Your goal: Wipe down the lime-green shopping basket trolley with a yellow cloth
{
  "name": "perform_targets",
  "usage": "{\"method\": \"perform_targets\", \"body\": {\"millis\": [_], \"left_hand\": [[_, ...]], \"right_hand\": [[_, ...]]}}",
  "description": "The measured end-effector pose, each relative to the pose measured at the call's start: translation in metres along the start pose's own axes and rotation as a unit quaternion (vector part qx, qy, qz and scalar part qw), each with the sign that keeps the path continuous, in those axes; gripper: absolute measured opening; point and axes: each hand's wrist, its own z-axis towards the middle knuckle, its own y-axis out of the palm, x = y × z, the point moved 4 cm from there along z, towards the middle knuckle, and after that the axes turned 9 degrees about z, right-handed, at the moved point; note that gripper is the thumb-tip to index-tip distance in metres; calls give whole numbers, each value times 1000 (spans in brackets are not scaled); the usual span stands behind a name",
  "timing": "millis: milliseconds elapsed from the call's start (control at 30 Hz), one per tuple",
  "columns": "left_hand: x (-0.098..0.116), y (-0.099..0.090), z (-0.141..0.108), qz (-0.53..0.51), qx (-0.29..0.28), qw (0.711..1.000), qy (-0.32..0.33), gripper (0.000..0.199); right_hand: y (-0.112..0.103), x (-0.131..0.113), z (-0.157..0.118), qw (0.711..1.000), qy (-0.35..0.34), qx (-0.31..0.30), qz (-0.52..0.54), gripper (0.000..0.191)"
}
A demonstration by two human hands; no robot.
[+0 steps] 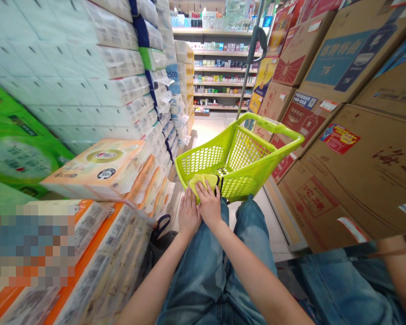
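Note:
A lime-green shopping basket (219, 155) with perforated walls and a raised handle stands tilted in front of my knees. A folded yellow cloth (203, 181) lies over its near left rim. My right hand (209, 203) has its fingers bent over the cloth, pressing it against the rim. Just to the left, my left hand (189, 210) rests with fingers stretched out and close together by the near corner of the basket, its fingertips touching the cloth's edge. A dark strap (219, 183) shows beside the cloth. The undersides of both hands are hidden.
Stacked tissue packs (101, 158) rise along the left. Cardboard cartons (352, 158) line the right side. A grey pole (248, 76) stands behind the basket, and stocked shelves (223, 67) close the aisle's far end. Another person's jeans (355, 284) show at lower right.

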Motion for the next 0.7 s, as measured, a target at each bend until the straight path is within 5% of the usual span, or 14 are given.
{"method": "perform_targets", "body": {"millis": [133, 267, 367, 500, 700], "left_hand": [[1, -4, 1, -1, -1, 1000, -2, 67], [4, -6, 2, -9, 0, 1000, -5, 68], [5, -6, 2, -16, 2, 1000, -8, 69], [4, -4, 1, -16, 6, 1000, -12, 69], [0, 2, 0, 2, -4, 1000, -7, 65]], "right_hand": [[-25, 30, 3, 999, -31, -15, -16, 64], [-60, 85, 8, 998, 23, 33, -49, 74], [-68, 101, 10, 993, 71, 69, -59, 77], [-42, 69, 5, 990, 105, 80, -41, 73], [2, 0, -4, 1000, 22, 10, 6, 61]]}}
